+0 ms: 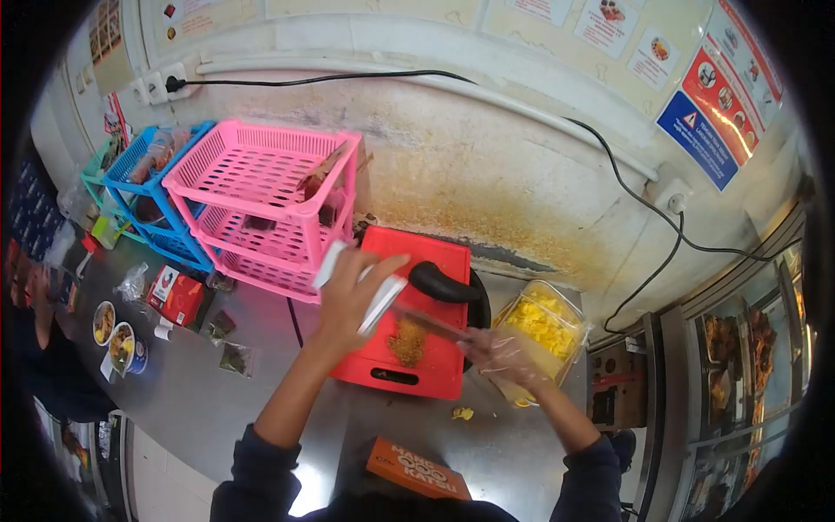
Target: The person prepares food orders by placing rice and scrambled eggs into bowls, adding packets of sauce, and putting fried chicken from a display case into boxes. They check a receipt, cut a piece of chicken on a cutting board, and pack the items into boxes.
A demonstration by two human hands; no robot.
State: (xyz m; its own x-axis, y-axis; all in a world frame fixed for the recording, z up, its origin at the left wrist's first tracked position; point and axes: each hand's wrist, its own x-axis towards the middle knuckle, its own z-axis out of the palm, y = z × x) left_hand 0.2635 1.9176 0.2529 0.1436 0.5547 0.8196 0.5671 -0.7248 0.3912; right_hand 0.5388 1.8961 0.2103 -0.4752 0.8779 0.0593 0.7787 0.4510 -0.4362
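Note:
My left hand (352, 291) is shut on a white packet (383, 300) and holds it tilted over a red cutting board (430, 378). A small pile of brown crumbs (407, 341) lies on the board under the packet. My right hand (506, 358) wears a clear plastic glove and grips a knife (432, 324), whose blade points left towards the pile. Behind the board lies a black handle (444, 283). A clear tub of yellow food (544, 324) stands just right of the board, beside my right hand.
Pink stacked racks (261, 200) and a blue basket (143, 174) stand at the back left of the steel counter (261, 365). A red box (178, 296), small sachets (235, 357) and bowls (109, 324) lie left. An orange box (417, 470) sits at the near edge. A glass display case (739, 365) stands right.

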